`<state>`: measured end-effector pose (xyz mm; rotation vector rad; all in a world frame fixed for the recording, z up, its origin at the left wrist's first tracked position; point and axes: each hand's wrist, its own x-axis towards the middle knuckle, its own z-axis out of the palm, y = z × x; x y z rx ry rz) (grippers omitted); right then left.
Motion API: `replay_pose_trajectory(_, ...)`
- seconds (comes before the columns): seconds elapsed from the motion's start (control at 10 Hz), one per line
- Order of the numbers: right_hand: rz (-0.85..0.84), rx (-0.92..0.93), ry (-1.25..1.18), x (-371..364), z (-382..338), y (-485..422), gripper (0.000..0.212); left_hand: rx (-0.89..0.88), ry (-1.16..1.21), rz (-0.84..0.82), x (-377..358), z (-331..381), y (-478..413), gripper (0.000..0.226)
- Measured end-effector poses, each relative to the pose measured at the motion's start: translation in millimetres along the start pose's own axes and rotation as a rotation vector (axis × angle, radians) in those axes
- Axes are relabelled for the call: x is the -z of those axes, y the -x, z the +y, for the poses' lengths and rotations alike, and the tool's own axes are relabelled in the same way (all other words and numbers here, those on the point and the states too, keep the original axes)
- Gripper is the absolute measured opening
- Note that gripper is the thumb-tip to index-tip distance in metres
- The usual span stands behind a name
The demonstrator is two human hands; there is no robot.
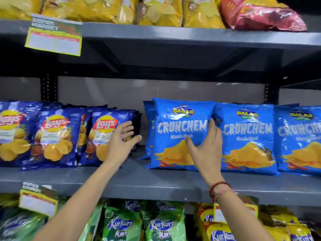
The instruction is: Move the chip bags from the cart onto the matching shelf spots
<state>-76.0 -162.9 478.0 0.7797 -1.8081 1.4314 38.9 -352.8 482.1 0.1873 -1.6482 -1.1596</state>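
On the middle grey shelf [156, 181] stand bright blue Crunchem chip bags; the leftmost front one [175, 133] is upright with another behind it. My right hand [206, 146] is spread in front of that bag, fingers apart, at or just off its face, holding nothing. My left hand [121, 141] is open in the gap between the Crunchem bag and the dark blue Lay's bags [104, 136], close to the rightmost Lay's bag. The cart is out of view.
More Crunchem bags [246, 138] fill the shelf to the right. Yellow chip bags [156, 11] and a red bag [260, 14] sit on the shelf above. Green and yellow Kurkure bags [161, 223] are below. Price tags [53, 39] hang off the shelf edges.
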Motion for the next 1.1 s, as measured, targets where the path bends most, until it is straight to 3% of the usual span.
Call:
replay_pose_trajectory(0.1, -0.178, 0.071, -0.085, -27, -35, 12, 0.070, -0.036, -0.078, 0.157, 48, 0, -6, 0.041)
replay_pose_trajectory(0.2, -0.554, 0.020, -0.175, -68, -60, 26, 0.076, 0.062, -0.245, 0.191, 93, -7, -7, 0.052)
replay_pose_trajectory(0.3, -0.823, -0.096, -0.173, -108, -72, 37, 0.094, 0.199, -0.378, 0.016, 119, -19, -2, 0.072)
replay_pose_trajectory(0.4, -0.964, -0.187, -0.215, -136, -76, 45, 0.104, 0.351, -0.528, -0.166, 138, -32, 1, 0.094)
replay_pose_trajectory(0.5, -0.968, -0.152, -0.251, -150, -79, 50, 0.091, 0.333, -0.625, -0.235, 147, -38, 3, 0.098)
replay_pose_trajectory(0.6, -0.915, -0.088, -0.228, -160, -78, 50, 0.088, 0.161, -0.752, -0.185, 143, -42, 8, 0.080)
replay_pose_trajectory(0.8, -0.896, -0.059, -0.206, -164, -78, 48, 0.097, 0.052, -0.998, -0.087, 140, -50, 5, 0.071)
replay_pose_trajectory(0.9, -0.892, -0.050, -0.186, -159, -79, 53, 0.101, 0.061, -0.988, -0.072, 138, -44, 6, 0.069)
replay_pose_trajectory(1.0, -0.829, 0.008, -0.211, -136, -81, 56, 0.092, 0.031, -0.958, -0.027, 139, -41, 10, 0.066)
replay_pose_trajectory(1.1, -0.627, 0.066, -0.270, -99, -81, 60, 0.068, -0.054, -0.950, 0.086, 133, -30, 14, 0.063)
